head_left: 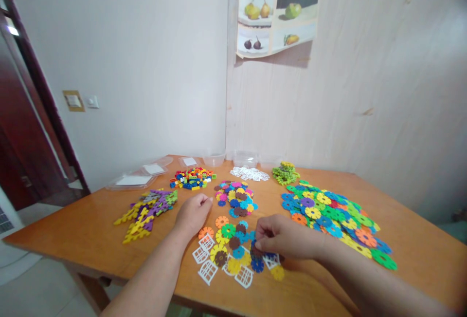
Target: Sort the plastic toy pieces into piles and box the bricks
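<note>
Tabletop (91, 232): hands (282, 236) mid-table, edges apparently clear.

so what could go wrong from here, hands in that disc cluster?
1. The right hand pinches at the interlocked disc cluster; pulling one piece could drag its neighbours apart.
2. The white window pieces lie close to the table's near edge; a forearm sweep might knock them off.
3. The left hand, curled, rests beside the mixed disc pile and could scatter it.
</note>
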Demonstrator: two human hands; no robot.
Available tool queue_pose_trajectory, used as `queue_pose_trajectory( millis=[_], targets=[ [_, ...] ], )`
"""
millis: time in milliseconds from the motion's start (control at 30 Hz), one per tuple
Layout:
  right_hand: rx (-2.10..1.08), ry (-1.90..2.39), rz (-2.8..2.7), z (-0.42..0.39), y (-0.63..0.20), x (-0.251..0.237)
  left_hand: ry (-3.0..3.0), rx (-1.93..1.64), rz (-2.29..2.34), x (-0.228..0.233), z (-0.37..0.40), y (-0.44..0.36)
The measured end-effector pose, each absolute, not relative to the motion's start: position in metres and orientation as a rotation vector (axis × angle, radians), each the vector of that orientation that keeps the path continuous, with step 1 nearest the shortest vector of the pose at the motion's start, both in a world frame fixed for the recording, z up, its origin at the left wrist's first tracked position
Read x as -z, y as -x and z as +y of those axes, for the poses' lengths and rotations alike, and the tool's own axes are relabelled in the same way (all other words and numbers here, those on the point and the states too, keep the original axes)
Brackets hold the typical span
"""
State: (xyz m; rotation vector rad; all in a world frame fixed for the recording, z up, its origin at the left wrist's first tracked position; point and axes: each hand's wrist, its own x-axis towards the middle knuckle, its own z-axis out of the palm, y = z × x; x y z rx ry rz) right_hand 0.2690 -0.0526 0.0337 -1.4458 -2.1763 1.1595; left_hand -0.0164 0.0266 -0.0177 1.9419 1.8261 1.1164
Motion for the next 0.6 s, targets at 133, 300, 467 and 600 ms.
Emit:
queue_pose_trajectory(
  millis=[133, 300, 467, 600],
  targets=[
    [-1.364, 1.381, -1.865, -0.031, -0.265, -0.033, -1.938, -1.121, 1.803, 0.017, 0.026, 0.016],
    [-1.512, 1.324, -1.396, 0.007, -0.249, -0.032, -1.924, -1.138, 1.759, 0.019, 0.026, 0.017],
    [-1.451, 1.336, -1.309, 0.023, -0.241, -0.031, -1.923, -1.126, 1.775, 0.02, 0.028, 0.018],
    [-1.4, 1.353, -1.417, 0.009, -0.252, -0.027, -1.939, -1.117, 1.789, 0.02, 0.028, 0.018]
  ],
)
